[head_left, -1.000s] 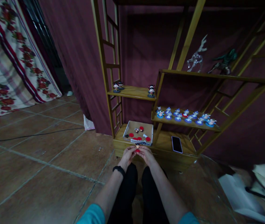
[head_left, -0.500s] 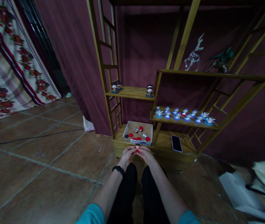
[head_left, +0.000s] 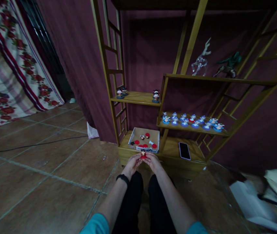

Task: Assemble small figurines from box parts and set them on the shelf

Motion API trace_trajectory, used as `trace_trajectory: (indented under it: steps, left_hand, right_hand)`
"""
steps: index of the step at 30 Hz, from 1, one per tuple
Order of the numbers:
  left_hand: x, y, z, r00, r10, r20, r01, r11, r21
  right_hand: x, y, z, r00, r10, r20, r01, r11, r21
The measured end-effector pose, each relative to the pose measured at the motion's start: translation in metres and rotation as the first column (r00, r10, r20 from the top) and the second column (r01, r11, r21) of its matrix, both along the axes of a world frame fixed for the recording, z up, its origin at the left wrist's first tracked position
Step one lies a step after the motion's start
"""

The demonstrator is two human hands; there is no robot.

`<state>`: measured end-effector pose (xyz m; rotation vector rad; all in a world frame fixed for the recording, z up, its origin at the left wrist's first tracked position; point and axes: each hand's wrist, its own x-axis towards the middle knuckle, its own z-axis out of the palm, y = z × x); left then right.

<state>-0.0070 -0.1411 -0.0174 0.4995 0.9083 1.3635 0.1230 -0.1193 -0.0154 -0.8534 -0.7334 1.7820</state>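
Observation:
Between my two hands is a small figurine [head_left: 143, 153] with dark hair and a red base, held upright. My left hand [head_left: 133, 162] grips it from the left, and my right hand [head_left: 152, 160] grips it from the right. Just beyond my fingers, a shallow cardboard box [head_left: 132, 132] rests on the lowest board of the wooden shelf. Inside it lie several red discs [head_left: 136, 142], a white piece [head_left: 151, 142] and a few small figurine parts [head_left: 142, 137]. The fingertips around the red base are too small to make out fully.
Dark-haired figurines [head_left: 119, 93] stand at both ends of the middle-left board. Several blue and white figurines [head_left: 184, 122] line the board to the right. A phone [head_left: 184, 150] lies below them. Higher up are a clear deer ornament [head_left: 200, 61] and a dark statue [head_left: 229, 65].
The figurine has risen very slightly between my fingers, and more of its red base shows. Both hands stay almost in place, and the view has shifted a little.

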Motion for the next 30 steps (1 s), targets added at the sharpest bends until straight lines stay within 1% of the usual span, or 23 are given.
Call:
trace_trajectory:
  steps: [5,9,13,20,23,27,30]
  left_hand:
    - [-0.0025,0.0010,-0.0026,1.000,-0.009,0.028,0.009,1.000,-0.019]
    - [-0.0021,-0.0017,-0.0012,1.000,-0.004,0.000,0.004,1.000,-0.018]
    - [0.0013,-0.0034,-0.0015,1.000,-0.005,-0.031,0.007,0.998,0.069]
    - [0.0067,-0.0049,-0.0045,0.991,0.063,-0.122,-0.039,0.981,0.190]
    - [0.0065,-0.0060,-0.0046,0.985,0.103,-0.139,-0.072,0.975,0.210]
    - [0.0058,-0.0068,-0.0025,0.970,0.150,-0.190,-0.112,0.974,0.199]
    - [0.0054,-0.0078,0.0000,0.961,0.158,-0.227,-0.111,0.972,0.207]
  right_hand:
    - [0.0006,-0.0016,0.0021,0.999,0.050,0.009,-0.051,0.998,0.034]
    - [-0.0001,-0.0028,0.0035,0.998,0.055,0.003,-0.055,0.997,0.051]
    - [-0.0008,-0.0022,0.0029,0.999,0.049,-0.012,-0.048,0.998,0.040]
    - [-0.0005,-0.0054,0.0057,0.997,0.083,-0.008,-0.082,0.994,0.070]
    - [-0.0003,-0.0061,0.0056,0.996,0.086,0.003,-0.086,0.994,0.068]
    - [-0.0014,-0.0062,0.0052,0.996,0.085,0.000,-0.085,0.994,0.071]
    - [-0.0026,-0.0065,0.0051,0.996,0.088,-0.009,-0.087,0.992,0.087]
